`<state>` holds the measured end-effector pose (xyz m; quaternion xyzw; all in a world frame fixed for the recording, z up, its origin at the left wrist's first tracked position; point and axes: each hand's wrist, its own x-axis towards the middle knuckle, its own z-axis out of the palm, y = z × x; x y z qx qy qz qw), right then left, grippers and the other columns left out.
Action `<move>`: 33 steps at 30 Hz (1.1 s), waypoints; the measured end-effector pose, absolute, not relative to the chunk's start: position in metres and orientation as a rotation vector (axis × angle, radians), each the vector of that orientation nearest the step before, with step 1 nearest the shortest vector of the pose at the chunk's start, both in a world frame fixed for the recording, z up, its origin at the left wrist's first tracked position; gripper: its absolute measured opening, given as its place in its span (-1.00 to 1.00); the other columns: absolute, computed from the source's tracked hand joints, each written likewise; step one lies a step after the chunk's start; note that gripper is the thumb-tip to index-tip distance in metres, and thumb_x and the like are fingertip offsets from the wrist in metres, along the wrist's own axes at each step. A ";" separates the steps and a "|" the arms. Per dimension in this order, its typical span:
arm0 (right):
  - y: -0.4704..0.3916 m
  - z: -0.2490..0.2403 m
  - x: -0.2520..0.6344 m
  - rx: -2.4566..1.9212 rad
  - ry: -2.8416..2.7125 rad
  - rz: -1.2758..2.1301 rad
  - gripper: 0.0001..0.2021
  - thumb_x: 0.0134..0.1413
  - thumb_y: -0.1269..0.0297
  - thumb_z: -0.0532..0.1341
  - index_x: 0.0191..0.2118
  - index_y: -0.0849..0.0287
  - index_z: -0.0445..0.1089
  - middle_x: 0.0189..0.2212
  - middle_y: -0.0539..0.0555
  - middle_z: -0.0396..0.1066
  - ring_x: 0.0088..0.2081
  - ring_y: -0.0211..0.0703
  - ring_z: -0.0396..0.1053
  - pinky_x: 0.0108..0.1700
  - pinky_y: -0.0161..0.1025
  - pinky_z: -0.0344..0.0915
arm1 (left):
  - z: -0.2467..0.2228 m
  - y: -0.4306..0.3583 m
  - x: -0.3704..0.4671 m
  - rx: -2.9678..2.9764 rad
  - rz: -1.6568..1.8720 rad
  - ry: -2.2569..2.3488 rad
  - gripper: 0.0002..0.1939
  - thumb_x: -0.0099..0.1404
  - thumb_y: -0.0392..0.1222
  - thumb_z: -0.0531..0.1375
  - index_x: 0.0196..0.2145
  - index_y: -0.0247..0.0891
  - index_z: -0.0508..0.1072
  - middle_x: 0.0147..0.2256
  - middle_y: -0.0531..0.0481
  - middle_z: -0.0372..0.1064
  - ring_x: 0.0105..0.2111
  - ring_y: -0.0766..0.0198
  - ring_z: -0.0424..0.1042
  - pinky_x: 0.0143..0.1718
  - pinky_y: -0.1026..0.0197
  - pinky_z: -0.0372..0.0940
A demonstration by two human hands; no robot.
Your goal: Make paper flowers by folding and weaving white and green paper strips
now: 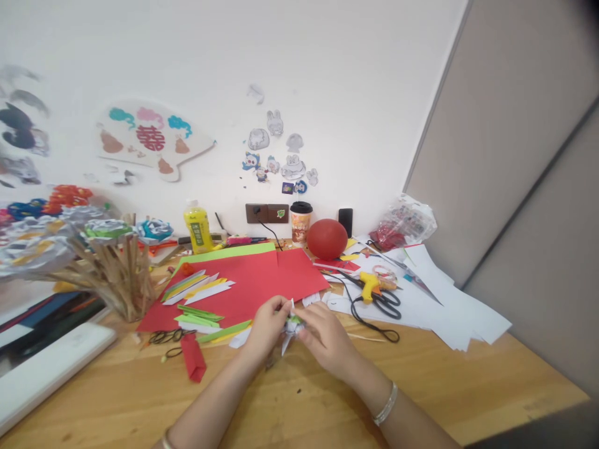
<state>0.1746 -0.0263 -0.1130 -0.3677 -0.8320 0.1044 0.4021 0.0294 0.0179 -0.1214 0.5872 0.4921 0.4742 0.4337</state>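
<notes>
Between my two hands, over the front middle of the wooden table, is a small folded paper piece (294,325) in white and green, with white points sticking out above and below. My left hand (270,318) pinches it from the left, fingers closed. My right hand (326,335) grips its right side, thumb below and fingers above; part of the piece is hidden behind the fingers. Just left of my hands lie green, yellow and white paper strips (201,317). Red paper sheets (262,280) spread out behind, and a folded red paper piece (193,358) rests near my left forearm.
A yellow glue gun (369,288) with a black cord and black-handled scissors (388,305) lie on the right among white paper sheets (449,305). Behind stand a red balloon (327,239), a lidded cup (301,222) and a yellow bottle (198,228). Paper flowers on sticks (112,274) stand left.
</notes>
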 end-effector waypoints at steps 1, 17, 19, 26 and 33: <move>-0.026 -0.113 0.174 -0.923 -2.065 0.279 -0.65 0.19 0.16 -0.07 -0.01 0.19 0.24 -0.26 0.12 0.32 -0.21 -0.14 0.21 -0.15 -0.18 0.16 | -0.121 0.018 0.030 1.450 1.195 1.233 -0.73 -0.01 0.01 0.13 -0.61 -0.27 0.28 -0.67 0.15 0.14 -0.66 0.39 0.13 -0.65 0.36 0.09; -0.029 -0.117 0.166 -1.145 -2.105 -0.135 -0.58 0.10 0.32 0.03 0.10 0.19 0.13 0.12 0.17 0.08 0.08 0.03 0.00 0.07 0.07 0.03 | -0.118 0.012 0.032 1.187 1.412 1.251 -0.67 -0.01 0.07 0.16 -0.57 -0.29 0.29 -0.67 0.17 0.14 -0.69 0.44 0.10 -0.71 0.40 0.06; -0.032 -0.120 0.159 -1.172 -2.123 -0.176 -0.53 0.09 0.33 0.02 0.15 0.24 0.05 0.15 0.20 0.03 0.09 0.07 -0.04 0.08 0.11 0.01 | -0.121 0.012 0.033 1.154 1.444 1.275 -0.69 0.01 0.05 0.16 -0.58 -0.28 0.29 -0.66 0.17 0.14 -0.69 0.44 0.10 -0.71 0.40 0.06; -0.027 -0.124 0.158 -1.199 -2.115 -0.223 -0.42 0.04 0.24 0.12 0.18 0.23 -0.03 0.14 0.20 0.04 0.07 0.11 0.00 0.07 0.13 0.00 | -0.124 0.012 0.034 1.131 1.426 1.246 -0.66 -0.01 0.07 0.17 -0.61 -0.27 0.26 -0.70 0.19 0.12 -0.71 0.43 0.10 -0.72 0.39 0.07; -0.023 -0.129 0.155 -1.206 -2.085 -0.300 -0.51 0.10 0.32 0.07 0.16 0.20 0.01 0.09 0.18 0.15 0.04 0.04 0.08 0.08 0.16 -0.06 | -0.127 0.011 0.038 1.130 1.396 1.250 -0.61 -0.12 0.12 0.24 -0.60 -0.30 0.30 -0.67 0.13 0.22 -0.67 0.39 0.19 -0.65 0.36 0.12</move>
